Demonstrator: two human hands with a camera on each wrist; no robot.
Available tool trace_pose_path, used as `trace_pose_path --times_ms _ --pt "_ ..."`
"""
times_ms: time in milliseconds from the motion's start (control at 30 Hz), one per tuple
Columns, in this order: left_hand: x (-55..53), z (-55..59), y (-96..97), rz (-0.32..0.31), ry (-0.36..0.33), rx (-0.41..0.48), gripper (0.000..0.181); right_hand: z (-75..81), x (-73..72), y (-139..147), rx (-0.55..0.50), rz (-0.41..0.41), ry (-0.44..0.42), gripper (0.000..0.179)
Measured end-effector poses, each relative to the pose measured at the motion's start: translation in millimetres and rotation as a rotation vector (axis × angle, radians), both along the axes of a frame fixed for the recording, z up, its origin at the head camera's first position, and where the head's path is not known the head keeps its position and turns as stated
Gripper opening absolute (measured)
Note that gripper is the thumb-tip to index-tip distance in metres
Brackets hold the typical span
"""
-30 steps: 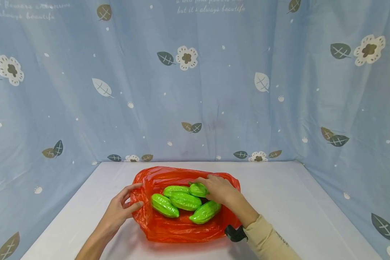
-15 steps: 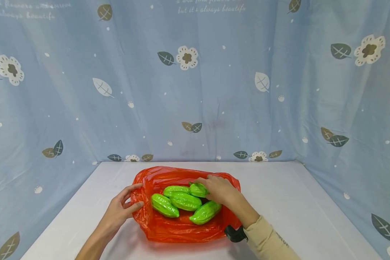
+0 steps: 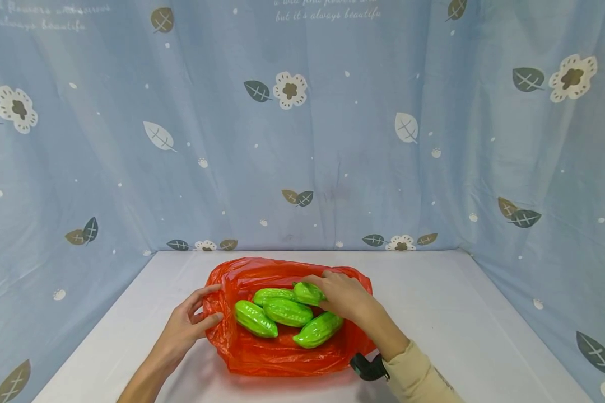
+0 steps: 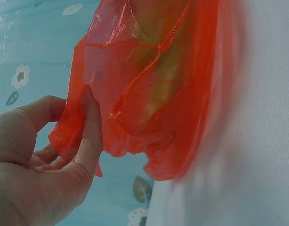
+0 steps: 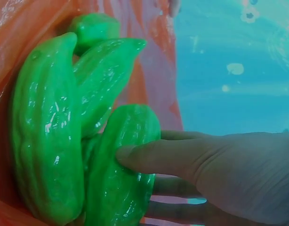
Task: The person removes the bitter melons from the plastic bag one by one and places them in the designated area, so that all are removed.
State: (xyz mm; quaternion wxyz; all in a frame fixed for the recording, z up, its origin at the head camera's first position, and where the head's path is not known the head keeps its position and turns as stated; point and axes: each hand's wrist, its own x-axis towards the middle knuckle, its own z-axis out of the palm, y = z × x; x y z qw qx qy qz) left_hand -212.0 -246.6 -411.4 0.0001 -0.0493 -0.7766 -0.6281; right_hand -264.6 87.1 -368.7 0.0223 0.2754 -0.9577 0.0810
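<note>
A red plastic bag (image 3: 277, 366) lies with its mouth open on the white table, several glossy green bitter melons (image 3: 287, 312) inside. At its left rim, my left hand (image 3: 181, 322) pinches the plastic between thumb and fingers; the left wrist view shows the thumb against the thin bag (image 4: 130, 99) and fingers behind it. My right hand (image 3: 345, 296) reaches into the bag from the right and grips the back-right bitter melon (image 3: 307, 294). In the right wrist view its thumb presses the near face of that melon (image 5: 123, 174), with the fingers partly hidden behind.
White table surface (image 3: 454, 324) extends around the bag. A blue flower-and-leaf curtain (image 3: 302, 140) encloses the back and both sides. A black wrist device (image 3: 368, 366) sits below the right sleeve (image 3: 418, 372), beside the bag's front-right corner.
My right wrist and sleeve have shifted slightly to the right. The left hand, the bag and the bitter melons look almost unchanged.
</note>
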Motion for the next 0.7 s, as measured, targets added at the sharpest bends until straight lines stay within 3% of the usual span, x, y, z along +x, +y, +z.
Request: trace_pose_path --times_ms 700 --pt "-0.5 -0.3 2.1 0.016 -0.022 -0.019 0.062 14.3 22.5 22.0 -0.104 0.014 0.053 0.061"
